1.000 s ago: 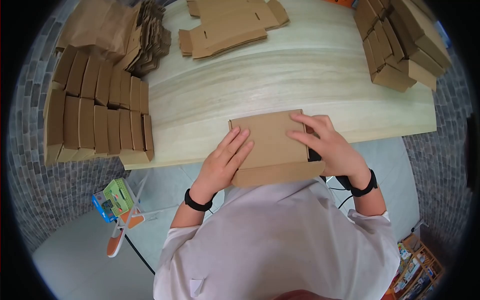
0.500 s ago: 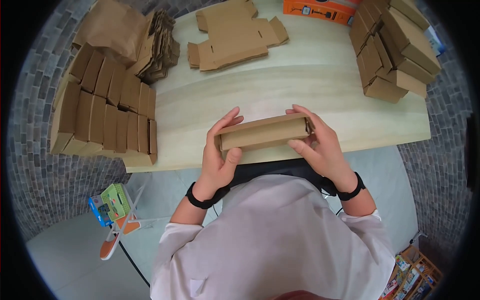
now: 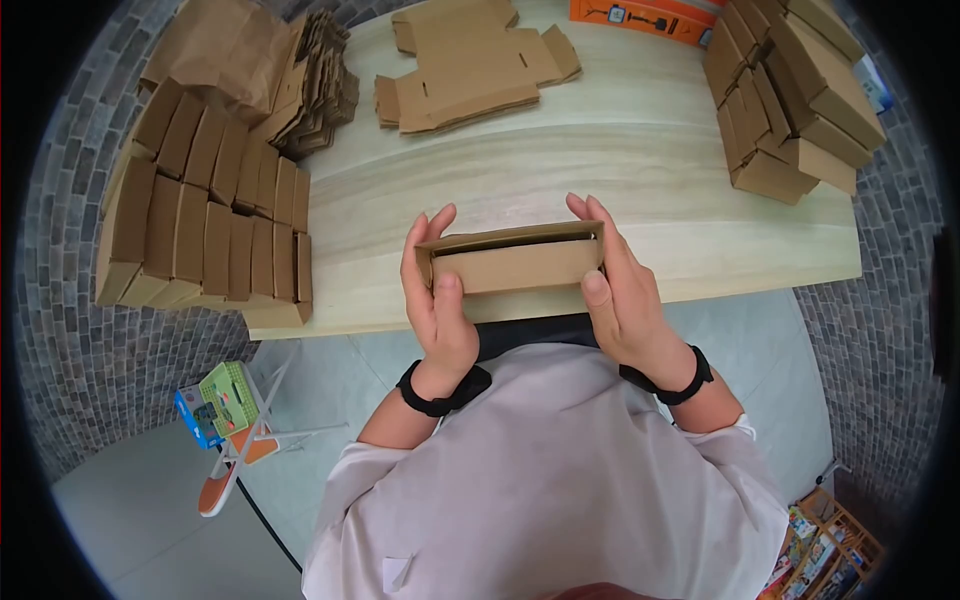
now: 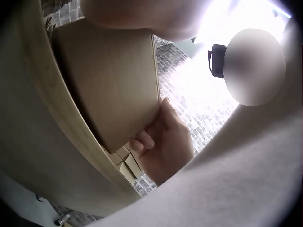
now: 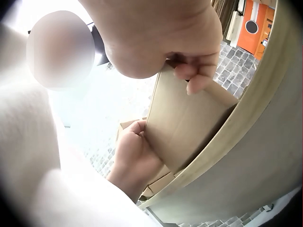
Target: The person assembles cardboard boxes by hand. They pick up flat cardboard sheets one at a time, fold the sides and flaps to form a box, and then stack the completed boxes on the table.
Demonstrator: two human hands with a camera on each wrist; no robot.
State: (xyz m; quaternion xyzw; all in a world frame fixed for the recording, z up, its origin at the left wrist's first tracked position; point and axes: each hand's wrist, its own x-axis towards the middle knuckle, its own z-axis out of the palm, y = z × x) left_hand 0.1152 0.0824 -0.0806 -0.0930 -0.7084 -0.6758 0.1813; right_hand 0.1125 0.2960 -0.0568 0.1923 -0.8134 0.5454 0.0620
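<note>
A small brown cardboard box (image 3: 515,270) stands on edge near the front of the table, its narrow side facing up. Along the far side of that face, a dark slit shows between the flap and the rim. My left hand (image 3: 436,310) holds the box's left end, thumb on the near edge and fingers along the outside. At the opposite end, my right hand (image 3: 630,300) grips it the same way. The left wrist view shows the box's broad flat face (image 4: 109,85) close to the table edge, and the right fingers (image 4: 144,139) at its corner.
Folded boxes (image 3: 190,220) stand in two rows at the left, near a paper bag (image 3: 220,50) and stacked flat cardboard (image 3: 315,90). Unfolded blanks (image 3: 470,80) lie at the back. More boxes (image 3: 790,100) and an orange carton (image 3: 645,18) occupy the right and back.
The box went from lying flat, flap toward me, to standing on edge between both hands. Since half a second ago, it has shifted slightly left and its top flap has tilted inward.
</note>
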